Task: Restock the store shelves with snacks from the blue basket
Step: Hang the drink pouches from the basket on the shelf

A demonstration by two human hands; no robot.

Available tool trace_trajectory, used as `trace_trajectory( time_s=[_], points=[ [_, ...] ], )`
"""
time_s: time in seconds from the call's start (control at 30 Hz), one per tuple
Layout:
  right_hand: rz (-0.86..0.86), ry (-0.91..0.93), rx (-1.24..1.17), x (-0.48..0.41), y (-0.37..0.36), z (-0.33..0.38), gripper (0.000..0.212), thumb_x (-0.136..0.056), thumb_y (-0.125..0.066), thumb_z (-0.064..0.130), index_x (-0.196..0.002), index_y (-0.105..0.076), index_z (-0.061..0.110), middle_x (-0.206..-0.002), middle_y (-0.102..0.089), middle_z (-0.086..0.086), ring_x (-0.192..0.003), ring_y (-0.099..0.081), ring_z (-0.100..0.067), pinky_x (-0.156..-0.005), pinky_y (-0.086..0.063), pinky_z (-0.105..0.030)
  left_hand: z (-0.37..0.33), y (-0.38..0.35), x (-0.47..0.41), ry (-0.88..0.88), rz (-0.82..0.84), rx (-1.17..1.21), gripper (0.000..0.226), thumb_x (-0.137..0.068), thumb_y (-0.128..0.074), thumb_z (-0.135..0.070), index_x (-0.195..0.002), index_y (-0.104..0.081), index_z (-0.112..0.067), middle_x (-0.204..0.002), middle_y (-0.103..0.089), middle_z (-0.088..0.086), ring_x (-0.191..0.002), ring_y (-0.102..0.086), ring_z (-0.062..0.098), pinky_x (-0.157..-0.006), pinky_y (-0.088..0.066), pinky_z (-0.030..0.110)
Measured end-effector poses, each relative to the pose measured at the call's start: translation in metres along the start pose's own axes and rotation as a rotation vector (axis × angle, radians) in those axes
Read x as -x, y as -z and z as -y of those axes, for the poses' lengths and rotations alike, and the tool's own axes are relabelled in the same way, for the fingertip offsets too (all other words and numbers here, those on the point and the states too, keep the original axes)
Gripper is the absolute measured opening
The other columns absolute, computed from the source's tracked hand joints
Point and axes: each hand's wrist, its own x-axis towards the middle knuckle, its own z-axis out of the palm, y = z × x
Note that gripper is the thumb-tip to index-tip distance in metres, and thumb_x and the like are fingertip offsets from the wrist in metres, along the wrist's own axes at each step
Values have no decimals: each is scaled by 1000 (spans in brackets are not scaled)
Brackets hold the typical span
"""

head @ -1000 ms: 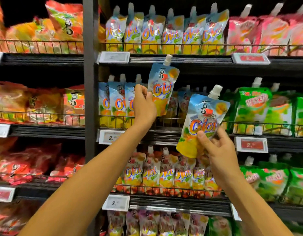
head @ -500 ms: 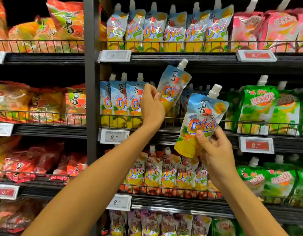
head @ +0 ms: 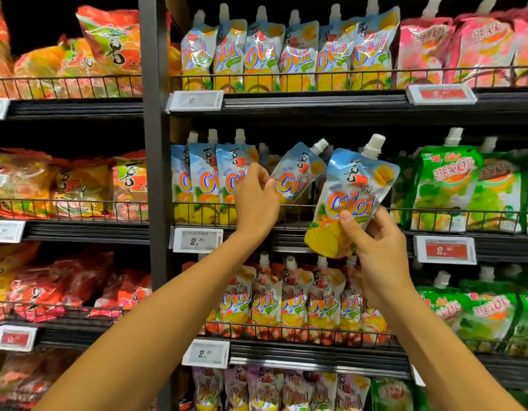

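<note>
**Head view.** Both hands are up at the middle shelf [head: 286,232].

- The left hand [head: 255,200] pinches the lower edge of a tilted pouch [head: 298,173], whose spout leans right. Its base is at the wire rail [head: 301,206], and I cannot tell whether it rests on the shelf yet. It sits just beside the standing row [head: 206,179] of matching blue-and-yellow pouches on its left.
- The right hand [head: 375,247] grips a second pouch [head: 354,191] by its lower half, with the thumb across the front. This pouch is in front of the shelf, near the tilted one. Green pouches [head: 446,185] stand further right.
- The blue basket is not in view.

**Handling, my judgement.**

- These are soft film pouches with a fluid or jelly fill, probably light.
- The glossy skin is likely slippery, and the body will give under a squeeze.
- The stiff parts are the capped spout and the seams.
- I would hold a pouch low on the body to steer it, or at the neck to lower it.
- The bottom fold should stand each pouch upright if it is set down square behind the rail.
- A pouch put in at a slant could topple its neighbours.
</note>
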Motion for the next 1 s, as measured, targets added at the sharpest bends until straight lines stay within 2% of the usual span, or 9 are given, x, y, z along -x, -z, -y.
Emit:
trace_trajectory(
  time_s=[0.07, 0.2, 0.33, 0.43, 0.53, 0.7, 0.8, 0.9, 1.0],
  points=[
    [-44, 26, 17, -15, 1, 6, 22, -82, -72, 33, -104, -68, 32, -104, -75, 8, -99, -69, -7, -74, -55, -20, 3, 6, 3, -34, -7, -34, 7, -92, -61, -12, -86, -58, -13, -81, -60, -1, -76, -57, 14, -63, -42, 11],
    [-126, 110, 98, -46, 1, 21, 18, -90, -70, 20, -105, -66, 30, -99, -73, 10, -92, -68, 0, -73, -53, -15, 7, 20, 2, -104, -30, -222, 8, -91, -64, -24, -84, -61, -22, -88, -56, -7, -83, -49, 8, -68, -34, 9],
    [-139, 157, 121, -71, -6, 32, 27, -91, -70, 13, -106, -56, 31, -96, -74, 8, -87, -70, -1, -70, -54, -16, 5, 31, -4, -45, -17, -309, 14, -93, -60, -25, -84, -65, -16, -77, -65, -3, -72, -57, 12, -56, -35, 17],
    [-132, 150, 196, -83, -15, 32, 30, -90, -71, 11, -110, -51, 23, -100, -72, 5, -82, -69, 2, -63, -53, -14, 4, 38, -8, 16, 17, -394, 23, -91, -54, -18, -77, -67, -5, -70, -66, 10, -67, -60, 24, -58, -49, 33],
    [-104, 131, 281, -93, -24, 27, 33, -88, -71, 8, -113, -52, 18, -103, -69, 4, -82, -66, 7, -59, -52, -13, 6, 45, -8, 66, 31, -493, 23, -85, -52, -12, -68, -62, 0, -59, -54, 12, -57, -49, 26, -48, -37, 33],
    [64, -55, 458, -107, -40, 16, 30, -91, -68, 10, -114, -51, 16, -116, -67, -8, -105, -66, -22, -87, -58, -43, 8, 53, -9, 78, 21, -646, 27, -84, -54, -18, -59, -57, -9, -52, -44, 0, -52, -43, 20, -46, -25, 24],
    [144, -187, 564, -114, -50, 6, 24, -92, -67, 10, -110, -51, 10, -116, -66, -14, -107, -65, -29, -91, -56, -48, 7, 55, -11, 81, 28, -681, 25, -85, -55, -22, -69, -68, -9, -65, -63, 4, -59, -54, 22, -49, -32, 25],
    [222, -272, 736, -121, -58, 0, 24, -95, -62, 10, -115, -56, -1, -116, -64, -20, -109, -63, -33, -93, -54, -47, 7, 54, -10, 78, 23, -689, 27, -86, -55, -23, -69, -71, -10, -67, -69, 6, -60, -58, 23, -51, -36, 25],
    [285, -322, 811, -124, -61, 4, 27, -97, -56, 9, -122, -51, 0, -119, -62, -18, -111, -61, -31, -95, -53, -44, 7, 52, -10, 75, 13, -694, 28, -89, -55, -28, -74, -75, -16, -72, -72, 3, -59, -55, 20, -47, -28, 21]
  ],
)
